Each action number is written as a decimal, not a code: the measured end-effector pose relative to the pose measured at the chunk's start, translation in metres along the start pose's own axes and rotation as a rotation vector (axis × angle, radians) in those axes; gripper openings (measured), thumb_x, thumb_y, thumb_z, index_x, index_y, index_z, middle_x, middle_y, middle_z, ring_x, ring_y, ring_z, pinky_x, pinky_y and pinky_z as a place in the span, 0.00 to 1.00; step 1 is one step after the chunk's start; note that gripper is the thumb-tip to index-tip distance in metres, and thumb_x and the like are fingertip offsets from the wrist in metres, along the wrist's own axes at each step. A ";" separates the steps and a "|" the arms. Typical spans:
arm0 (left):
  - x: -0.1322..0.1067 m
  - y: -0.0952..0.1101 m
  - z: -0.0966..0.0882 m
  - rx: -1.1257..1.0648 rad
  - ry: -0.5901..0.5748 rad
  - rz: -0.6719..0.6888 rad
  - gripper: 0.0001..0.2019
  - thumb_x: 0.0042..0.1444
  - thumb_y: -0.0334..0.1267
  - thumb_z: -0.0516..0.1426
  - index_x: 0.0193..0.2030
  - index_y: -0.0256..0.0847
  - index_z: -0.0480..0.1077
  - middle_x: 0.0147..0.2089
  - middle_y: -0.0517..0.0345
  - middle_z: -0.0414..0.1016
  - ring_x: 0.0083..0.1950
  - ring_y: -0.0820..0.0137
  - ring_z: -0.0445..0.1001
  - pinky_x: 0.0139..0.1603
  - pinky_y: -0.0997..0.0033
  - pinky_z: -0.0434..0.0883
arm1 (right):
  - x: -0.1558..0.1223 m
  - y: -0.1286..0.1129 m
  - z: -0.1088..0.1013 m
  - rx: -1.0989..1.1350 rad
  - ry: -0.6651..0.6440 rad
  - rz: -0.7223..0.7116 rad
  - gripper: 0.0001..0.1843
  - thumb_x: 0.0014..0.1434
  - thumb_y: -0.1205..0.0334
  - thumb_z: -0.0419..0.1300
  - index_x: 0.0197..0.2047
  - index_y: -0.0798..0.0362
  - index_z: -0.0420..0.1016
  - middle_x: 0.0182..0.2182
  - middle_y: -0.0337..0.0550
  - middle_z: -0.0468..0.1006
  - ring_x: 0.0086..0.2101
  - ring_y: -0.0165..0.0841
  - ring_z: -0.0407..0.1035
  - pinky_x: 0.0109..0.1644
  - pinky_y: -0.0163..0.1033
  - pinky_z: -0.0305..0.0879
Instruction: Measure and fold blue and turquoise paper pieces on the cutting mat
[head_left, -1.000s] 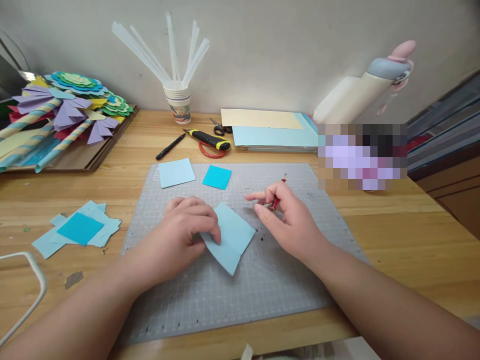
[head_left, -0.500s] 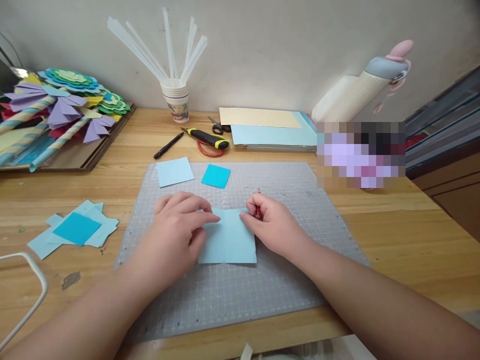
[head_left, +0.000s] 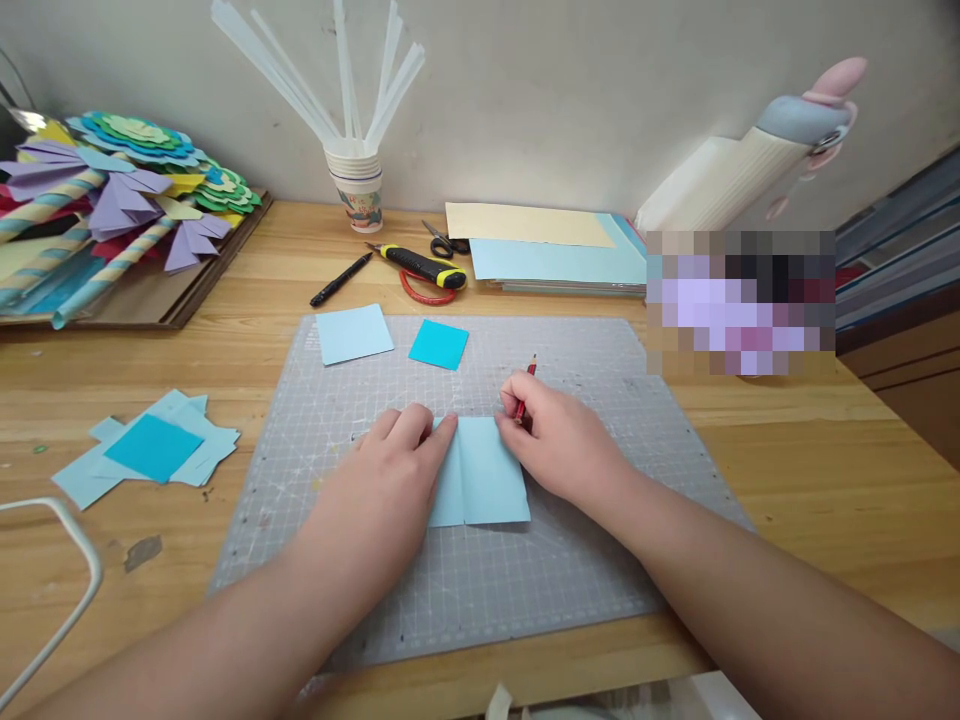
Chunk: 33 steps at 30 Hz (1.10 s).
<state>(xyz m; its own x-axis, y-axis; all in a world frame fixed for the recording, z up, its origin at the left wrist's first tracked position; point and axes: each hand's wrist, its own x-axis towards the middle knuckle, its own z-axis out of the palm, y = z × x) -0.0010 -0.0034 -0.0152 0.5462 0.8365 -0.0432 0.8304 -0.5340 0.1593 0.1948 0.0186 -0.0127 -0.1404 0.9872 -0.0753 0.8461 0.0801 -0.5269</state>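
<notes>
A light blue paper square [head_left: 491,470] with a crease down its middle lies on the grey cutting mat [head_left: 592,560]. My left hand [head_left: 394,460] covers its left part, the fingers bent over the paper and one fingertip pressed near the far end of the crease. Closed around a red pencil [head_left: 531,370], my right hand [head_left: 562,425] rests at the sheet's far right corner, with the pencil tip pointing away from me. Farther back on the mat are a pale blue paper piece [head_left: 354,334] and a small bright blue square [head_left: 439,344].
Blue paper pieces [head_left: 154,448] are piled left of the mat. Behind it lie a black pen [head_left: 341,280], a yellow-black utility knife [head_left: 424,267], scissors [head_left: 442,240] and stacked paper [head_left: 555,262]. Paper cups [head_left: 356,190] hold white strips. Paper flowers [head_left: 127,200] fill the back left.
My left hand has shifted right and pressed down onto the paper near its crease, its fingers drawn closer together. The pencil in my right hand has tilted slightly right.
</notes>
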 end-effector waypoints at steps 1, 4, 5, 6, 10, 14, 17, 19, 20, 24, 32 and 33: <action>0.000 0.001 0.000 0.008 -0.008 -0.002 0.19 0.64 0.30 0.45 0.60 0.39 0.62 0.45 0.50 0.67 0.44 0.63 0.65 0.44 0.59 0.72 | 0.000 0.000 0.000 -0.004 -0.003 -0.007 0.07 0.54 0.68 0.52 0.29 0.49 0.55 0.20 0.30 0.65 0.21 0.27 0.58 0.25 0.34 0.47; 0.001 0.002 0.000 0.014 -0.031 -0.008 0.21 0.64 0.30 0.45 0.63 0.38 0.59 0.46 0.49 0.67 0.45 0.62 0.65 0.44 0.59 0.72 | -0.001 0.000 0.000 -0.007 -0.012 -0.023 0.08 0.53 0.70 0.52 0.30 0.49 0.55 0.20 0.30 0.64 0.21 0.27 0.57 0.25 0.34 0.47; 0.001 0.002 0.001 0.014 -0.031 -0.009 0.21 0.64 0.29 0.45 0.63 0.38 0.59 0.47 0.49 0.67 0.45 0.62 0.65 0.45 0.59 0.72 | -0.002 0.001 -0.001 0.000 -0.015 -0.024 0.08 0.53 0.70 0.52 0.30 0.49 0.55 0.20 0.30 0.64 0.21 0.27 0.57 0.25 0.35 0.47; 0.001 0.002 0.001 0.014 -0.026 -0.010 0.21 0.64 0.29 0.45 0.63 0.38 0.59 0.47 0.49 0.67 0.46 0.62 0.65 0.45 0.59 0.72 | -0.002 0.002 -0.001 0.013 -0.016 -0.017 0.08 0.53 0.69 0.52 0.30 0.49 0.55 0.20 0.30 0.63 0.21 0.27 0.57 0.25 0.35 0.47; 0.001 0.000 0.001 -0.026 0.027 -0.012 0.18 0.64 0.30 0.44 0.59 0.41 0.63 0.45 0.51 0.67 0.44 0.64 0.66 0.44 0.61 0.72 | -0.005 0.006 -0.002 0.170 -0.027 0.028 0.08 0.57 0.62 0.53 0.30 0.48 0.54 0.21 0.30 0.62 0.22 0.27 0.57 0.25 0.34 0.49; 0.000 -0.003 -0.002 -0.101 0.170 -0.031 0.18 0.65 0.33 0.46 0.60 0.38 0.63 0.47 0.50 0.68 0.46 0.63 0.68 0.46 0.58 0.71 | -0.005 0.008 0.000 0.304 -0.003 0.006 0.10 0.56 0.63 0.54 0.29 0.49 0.53 0.22 0.30 0.59 0.23 0.27 0.56 0.26 0.35 0.52; 0.000 -0.005 -0.003 -0.098 0.239 -0.024 0.17 0.64 0.34 0.47 0.58 0.36 0.64 0.49 0.48 0.68 0.48 0.61 0.67 0.48 0.56 0.71 | -0.001 0.006 0.002 0.312 0.058 0.021 0.10 0.56 0.63 0.54 0.29 0.48 0.53 0.21 0.30 0.58 0.22 0.27 0.55 0.26 0.35 0.52; 0.000 -0.006 -0.003 -0.084 0.195 -0.030 0.16 0.64 0.35 0.47 0.55 0.38 0.67 0.48 0.49 0.67 0.47 0.61 0.67 0.47 0.56 0.71 | 0.002 0.004 0.003 0.301 0.082 0.039 0.11 0.56 0.61 0.55 0.29 0.48 0.53 0.21 0.29 0.57 0.22 0.28 0.55 0.25 0.35 0.51; 0.001 -0.006 -0.002 -0.076 0.160 -0.038 0.15 0.65 0.35 0.47 0.54 0.38 0.67 0.48 0.49 0.67 0.46 0.61 0.67 0.47 0.56 0.71 | 0.003 0.003 0.003 0.298 0.088 0.051 0.11 0.56 0.59 0.55 0.30 0.48 0.53 0.20 0.29 0.57 0.22 0.28 0.56 0.25 0.35 0.52; 0.001 -0.006 -0.001 0.001 0.058 -0.054 0.17 0.65 0.34 0.45 0.57 0.38 0.65 0.49 0.48 0.67 0.46 0.61 0.66 0.46 0.56 0.72 | -0.002 0.002 0.003 0.239 0.052 0.083 0.11 0.57 0.58 0.55 0.30 0.48 0.54 0.20 0.29 0.60 0.22 0.28 0.57 0.25 0.35 0.51; -0.001 -0.004 0.001 0.153 -0.003 -0.057 0.24 0.61 0.27 0.46 0.65 0.38 0.57 0.55 0.45 0.65 0.47 0.59 0.64 0.44 0.58 0.72 | -0.009 -0.005 0.006 0.052 0.004 0.067 0.07 0.57 0.65 0.52 0.30 0.48 0.54 0.18 0.28 0.62 0.20 0.27 0.57 0.25 0.35 0.49; -0.001 -0.004 0.001 0.155 -0.005 -0.056 0.24 0.61 0.27 0.46 0.65 0.38 0.58 0.55 0.45 0.65 0.48 0.59 0.65 0.44 0.58 0.72 | -0.009 -0.005 0.006 0.052 -0.002 0.068 0.07 0.56 0.66 0.51 0.30 0.48 0.54 0.18 0.29 0.62 0.20 0.27 0.57 0.25 0.35 0.49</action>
<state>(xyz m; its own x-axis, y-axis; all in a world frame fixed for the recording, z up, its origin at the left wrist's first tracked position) -0.0048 -0.0022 -0.0173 0.4988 0.8651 -0.0529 0.8664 -0.4994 0.0027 0.1883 0.0081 -0.0143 -0.0843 0.9899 -0.1140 0.8262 0.0054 -0.5633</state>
